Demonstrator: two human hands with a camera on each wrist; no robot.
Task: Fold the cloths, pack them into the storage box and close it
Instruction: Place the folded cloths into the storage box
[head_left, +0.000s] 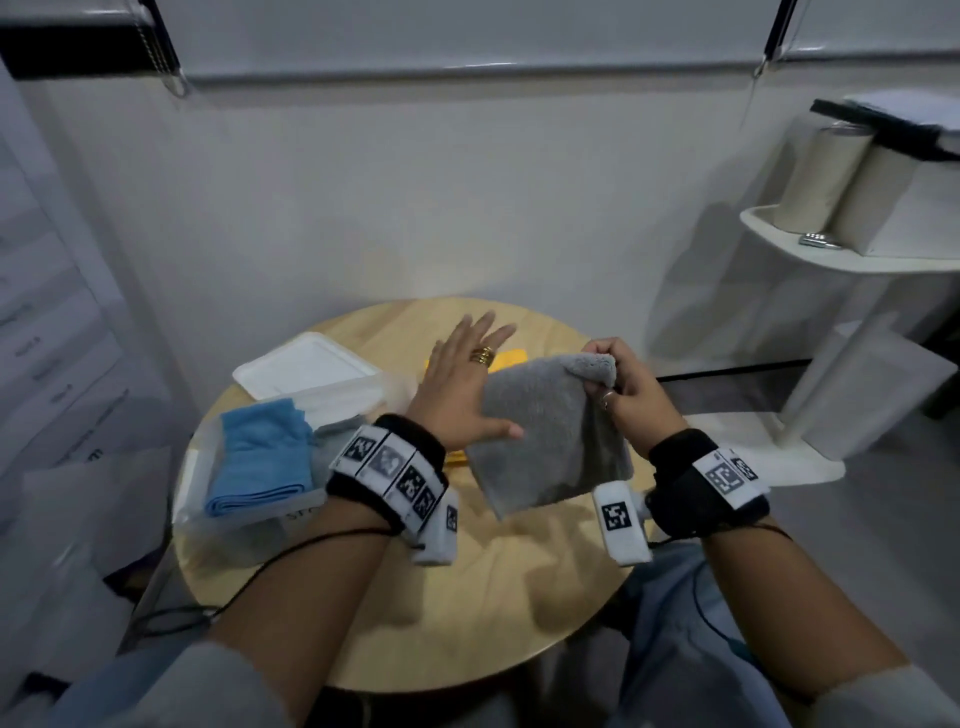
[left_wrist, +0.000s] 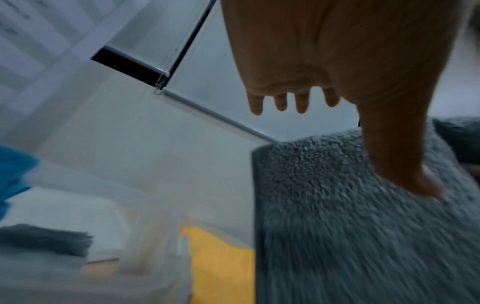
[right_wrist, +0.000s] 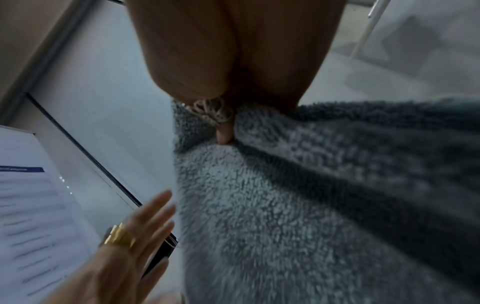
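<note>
Right wrist view shows the fingers (right_wrist: 225, 133) of the right hand (head_left: 631, 395) curled and pinching the top corner of the grey cloth (head_left: 550, 431), which hangs in the air above the round wooden desk (head_left: 467, 597). The left hand (head_left: 462, 395) lies flat on the cloth's left side, fingers straight and spread, thumb on the pile. The cloth looks fluffy, soft and light; I judge it will sag, so corners and edges are the best hold. To the left, the clear plastic storage box (head_left: 208, 514) holds a folded blue cloth (head_left: 260, 462); its white lid (head_left: 306, 369) lies behind, and a yellow cloth (head_left: 511, 358) is partly hidden.
</note>
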